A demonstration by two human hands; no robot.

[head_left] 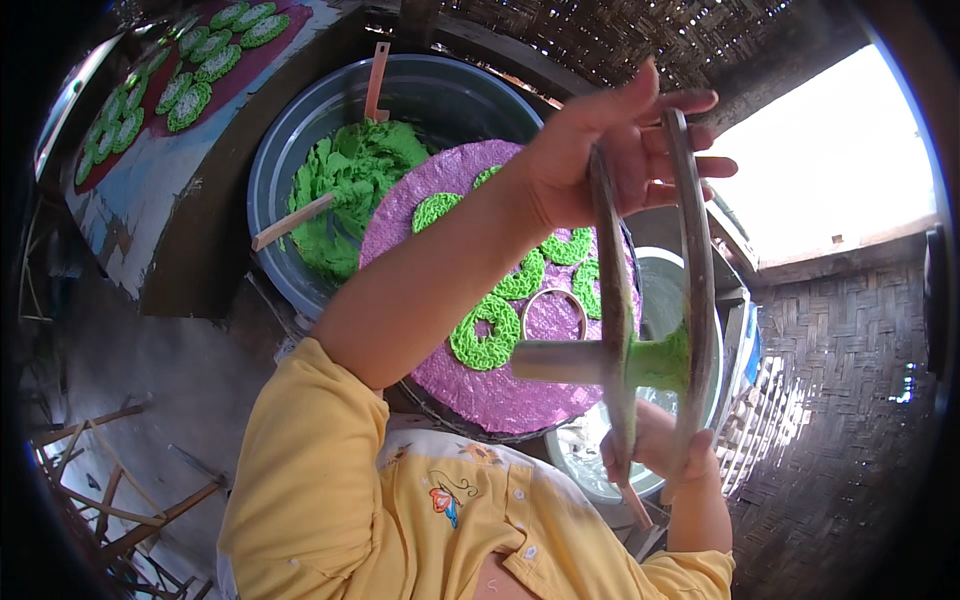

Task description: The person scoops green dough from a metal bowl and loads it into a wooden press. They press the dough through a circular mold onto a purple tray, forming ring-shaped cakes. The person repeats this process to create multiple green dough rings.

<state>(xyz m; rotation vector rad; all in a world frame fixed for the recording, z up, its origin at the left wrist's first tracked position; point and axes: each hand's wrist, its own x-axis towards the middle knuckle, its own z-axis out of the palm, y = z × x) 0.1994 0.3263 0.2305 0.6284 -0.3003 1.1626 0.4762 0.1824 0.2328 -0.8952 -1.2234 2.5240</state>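
Note:
A wooden dough press [700, 270] made of two long bars stands over the work board. A metal cylinder [555, 362] juts from its left bar, and green dough smears the plunger [662, 360] between the bars. My right hand [660, 445] is closed round the near ends of the bars. At their far ends my left hand [632, 165] has its fingers stretched out and spread, touching or just behind the wood. Below lies a round, pink-purple covered board [450, 385] with several lacy green dough rings [485, 332]. A thin hoop [553, 316] rests among them; my left forearm hides some rings.
A large grey basin [285, 130] holds green dough [345, 190] and two wooden paddles [292, 222]. Behind the press is a pale basin [585, 470] containing liquid. More green rings [185, 105] lie at far left. A woven wall [830, 400] rises at right; sticks [130, 500] stand lower left.

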